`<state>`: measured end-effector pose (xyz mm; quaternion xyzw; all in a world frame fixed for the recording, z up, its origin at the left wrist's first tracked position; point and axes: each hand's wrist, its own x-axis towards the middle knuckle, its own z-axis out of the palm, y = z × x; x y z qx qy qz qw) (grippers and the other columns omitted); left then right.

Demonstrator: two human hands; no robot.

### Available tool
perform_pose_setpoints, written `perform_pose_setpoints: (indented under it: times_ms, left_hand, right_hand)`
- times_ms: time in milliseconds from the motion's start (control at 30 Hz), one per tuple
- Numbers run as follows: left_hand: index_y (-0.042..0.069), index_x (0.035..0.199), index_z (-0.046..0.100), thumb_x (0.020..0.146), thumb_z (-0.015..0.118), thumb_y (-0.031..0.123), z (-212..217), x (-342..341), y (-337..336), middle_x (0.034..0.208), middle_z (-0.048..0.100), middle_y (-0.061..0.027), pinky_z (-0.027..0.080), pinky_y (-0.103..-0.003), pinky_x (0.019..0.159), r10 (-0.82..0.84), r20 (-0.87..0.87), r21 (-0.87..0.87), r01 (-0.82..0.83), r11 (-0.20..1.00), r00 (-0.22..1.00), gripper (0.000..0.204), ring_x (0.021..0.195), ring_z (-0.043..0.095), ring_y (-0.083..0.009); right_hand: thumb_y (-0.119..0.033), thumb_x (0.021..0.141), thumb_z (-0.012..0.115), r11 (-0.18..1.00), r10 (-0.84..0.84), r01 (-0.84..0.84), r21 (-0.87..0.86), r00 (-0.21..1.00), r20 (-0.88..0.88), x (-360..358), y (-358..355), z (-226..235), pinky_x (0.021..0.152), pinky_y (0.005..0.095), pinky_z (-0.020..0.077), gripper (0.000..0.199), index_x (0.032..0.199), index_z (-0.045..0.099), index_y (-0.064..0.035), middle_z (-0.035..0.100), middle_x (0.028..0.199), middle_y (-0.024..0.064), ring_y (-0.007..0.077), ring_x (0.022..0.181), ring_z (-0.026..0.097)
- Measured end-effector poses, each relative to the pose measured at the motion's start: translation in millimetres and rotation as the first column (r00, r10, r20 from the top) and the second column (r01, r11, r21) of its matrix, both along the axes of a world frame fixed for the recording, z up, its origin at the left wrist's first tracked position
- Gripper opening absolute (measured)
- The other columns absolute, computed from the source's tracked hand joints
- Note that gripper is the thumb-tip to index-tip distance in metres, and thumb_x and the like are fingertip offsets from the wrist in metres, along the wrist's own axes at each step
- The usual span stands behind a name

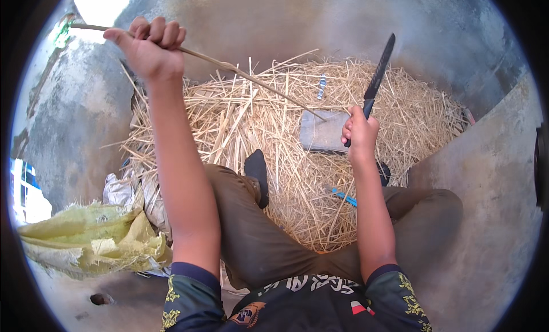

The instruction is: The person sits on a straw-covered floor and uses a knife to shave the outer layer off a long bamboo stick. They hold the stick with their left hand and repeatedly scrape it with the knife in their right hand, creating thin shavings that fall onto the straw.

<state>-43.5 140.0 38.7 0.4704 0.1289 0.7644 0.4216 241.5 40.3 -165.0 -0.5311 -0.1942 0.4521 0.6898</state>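
My left hand (153,49) is raised at the upper left, fingers wrapped round a long thin brown stick (251,78). The stick slants down to the right, and its lower end meets a grey wooden block (323,135) lying among the straw. In my right hand (360,132) is a knife (380,70) with a black blade, gripped by its dark handle. Its blade points up and away, apart from the stick. The right fist is just at the right edge of the block.
A heap of dry straw and split strips (274,155) spreads before my crossed legs. A blue tool-like item (344,197) lies near my right forearm. A torn yellow sack (91,238) rests at the left. Mottled concrete walls (274,23) enclose the back and right.
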Motion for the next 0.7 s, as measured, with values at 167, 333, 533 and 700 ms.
perform_pose_setpoints:
  times_ms: [167,333,533,700]
  left_hand:
    - [0.014,0.068,0.025,0.095,0.029,0.072,12,25,-26,0.057,0.017,0.0042,0.015,-0.03,0.051,-0.037,-0.004,0.081,0.037,0.996,0.999,0.064,0.051,0.014,-0.0123]
    - [0.015,0.067,0.024,0.09,0.036,0.076,19,60,-49,0.056,0.018,0.004,0.011,-0.029,0.046,-0.107,-0.018,0.057,0.108,0.993,0.994,0.067,0.047,0.013,-0.0099]
    - [0.015,0.064,0.024,0.092,0.036,0.075,20,66,-58,0.056,0.019,0.0043,0.011,-0.028,0.044,-0.078,0.001,0.026,0.078,0.997,0.997,0.067,0.047,0.013,-0.0084]
    - [0.015,0.064,0.024,0.093,0.035,0.074,19,67,-63,0.056,0.019,0.0045,0.01,-0.028,0.044,-0.063,0.012,0.04,0.063,0.997,0.998,0.067,0.047,0.013,-0.0078]
  right_hand:
    - [-0.024,0.09,0.064,0.932,0.357,-0.362,-0.019,0.908,0.217,-35,-28,57,0.037,0.0253,0.0328,0.029,0.072,0.049,-0.0083,0.045,0.055,-0.0045,0.0057,0.04,0.04]
    - [-0.022,0.093,0.065,0.915,0.225,-0.33,0.233,0.895,0.386,-60,-74,109,0.046,0.0194,0.0323,0.026,0.076,0.051,-0.0067,0.048,0.061,-0.0038,0.001,0.052,0.045]
    - [-0.014,0.094,0.057,0.86,-0.04,-0.138,0.491,0.941,0.335,-66,-133,158,0.038,0.0218,0.0322,0.013,0.099,0.049,-0.0055,0.041,0.057,-0.0009,0.0058,0.041,0.036]
    - [-0.02,0.096,0.05,0.838,-0.171,-0.034,0.545,0.932,0.321,-63,-159,184,0.038,0.0215,0.0316,0.018,0.105,0.047,-0.0042,0.043,0.06,0.0013,0.0061,0.04,0.035]
